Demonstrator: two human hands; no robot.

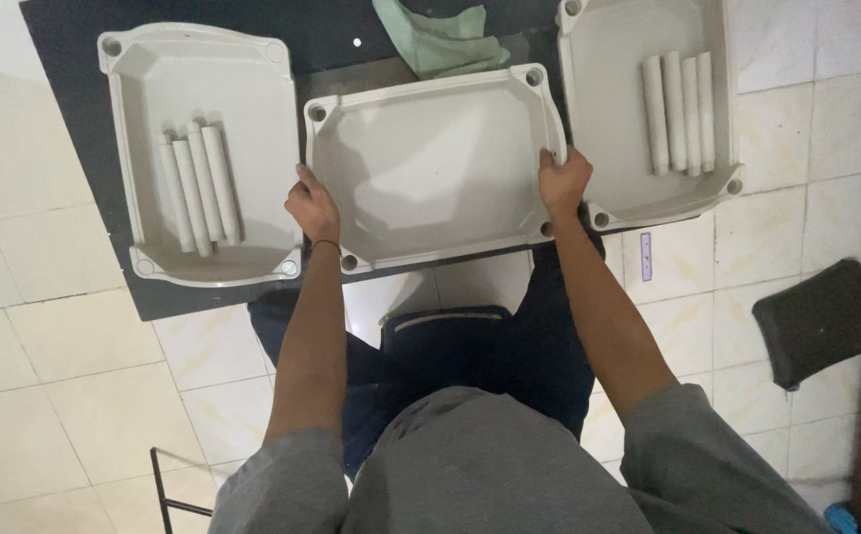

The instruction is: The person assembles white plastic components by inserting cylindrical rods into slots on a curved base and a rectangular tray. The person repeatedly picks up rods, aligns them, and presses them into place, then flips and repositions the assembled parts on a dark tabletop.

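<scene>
Head view, looking straight down: a person stands at a dark table (74, 119) on a pale tiled floor (45, 396) and grips a shallow grey plastic tray, the middle tray (435, 163), by its two short sides. The left hand (312, 208) is clenched on the tray's left rim near the front corner, thumb up along the edge; the right hand (562, 183) is clenched on the right rim, fingers curled over the lip. The middle tray sits between two others of the same kind, its front edge at the table's near border, and its floor is bare; whether it rests flat or is lifted slightly I cannot tell. The left tray (134, 129) lies just beside the left hand and holds four pale tubes (200, 186) laid side by side, slanting a little. The right tray (598, 119) touches or nearly touches the middle tray at the right hand, and holds four more pale tubes, the right-side tubes (679, 112), lying parallel and nearly upright in the frame. Behind the middle tray a crumpled green cloth (440, 44) lies on the table. On the floor to the right lies a dark rectangular pad (811, 321), well apart from the table. The person wears a grey shirt with short sleeves and dark trousers.
</scene>
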